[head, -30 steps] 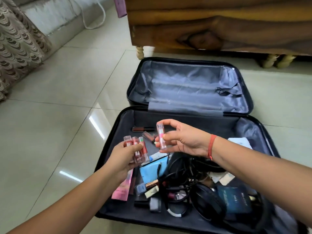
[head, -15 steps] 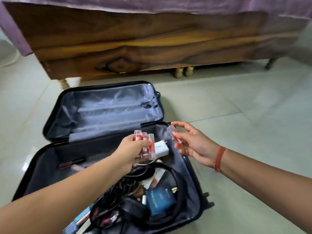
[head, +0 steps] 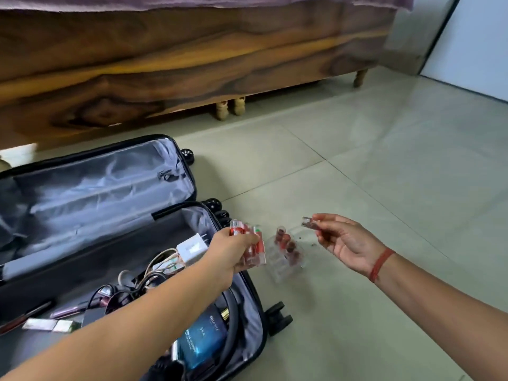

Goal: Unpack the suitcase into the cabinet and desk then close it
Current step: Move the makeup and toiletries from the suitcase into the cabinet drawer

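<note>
A black suitcase [head: 257, 303] lies open on the floor at the lower left, its grey-lined lid [head: 104, 185] flat behind it. Cables, a white charger [head: 191, 247], a blue box [head: 204, 340] and cosmetics fill the near half. My left hand [head: 233, 254] is over the suitcase's right edge, shut on several clear red lip-gloss tubes [head: 254, 247]. My right hand [head: 346, 242] is over the floor to the right, pinching one lip-gloss tube [head: 309, 223] by the fingertips. Between the hands, a clear organiser [head: 286, 257] with dark red tubes in it stands on the floor.
A wooden bed frame [head: 178, 67] with short turned legs [head: 229, 107] runs across the back, a purple sheet over it. Pale floor tiles [head: 384, 166] stretch to the right. A white wall panel [head: 472, 42] stands at the far right.
The view has swung right. Both hands carried their tubes rightwards from above the suitcase to its right edge and the floor, where a clear organiser has come into view.
</note>
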